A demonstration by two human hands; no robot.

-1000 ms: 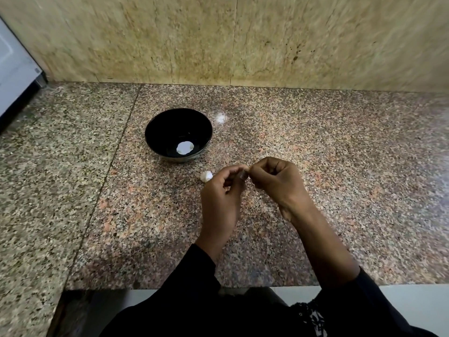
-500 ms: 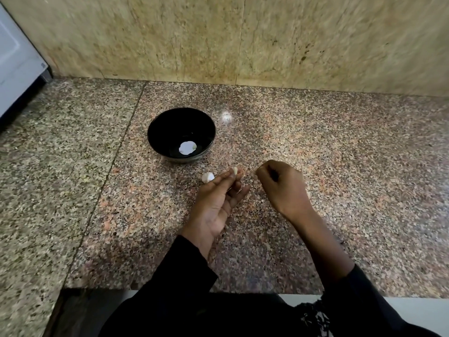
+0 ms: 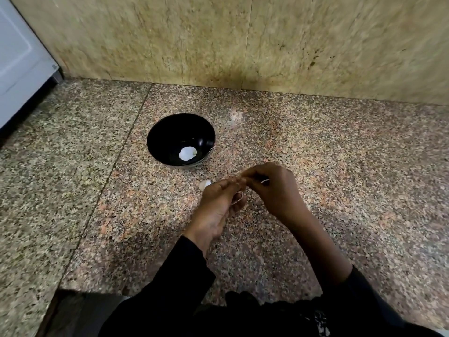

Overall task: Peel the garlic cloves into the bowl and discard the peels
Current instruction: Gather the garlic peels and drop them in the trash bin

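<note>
A black bowl (image 3: 158, 139) stands on the granite counter with one peeled white garlic clove (image 3: 187, 153) at its bottom. Just in front of the bowl an unpeeled clove (image 3: 204, 184) lies on the counter, close to my left fingertips. My left hand (image 3: 218, 207) pinches a small clove at its fingertips; the clove itself is almost hidden by the fingers. My right hand (image 3: 274, 190) meets it fingertip to fingertip and pinches at the clove's skin, with a pale sliver of peel (image 3: 264, 181) showing by its fingers.
The speckled granite counter (image 3: 340, 190) runs to a beige stone wall (image 3: 243, 40) behind the bowl. A white appliance (image 3: 17, 64) stands at the far left. The counter's front edge lies just before my dark sleeves.
Half a second ago my hands were apart, the left holding the clove out. Now the right hand has come back to the left and pinches at the clove again.
</note>
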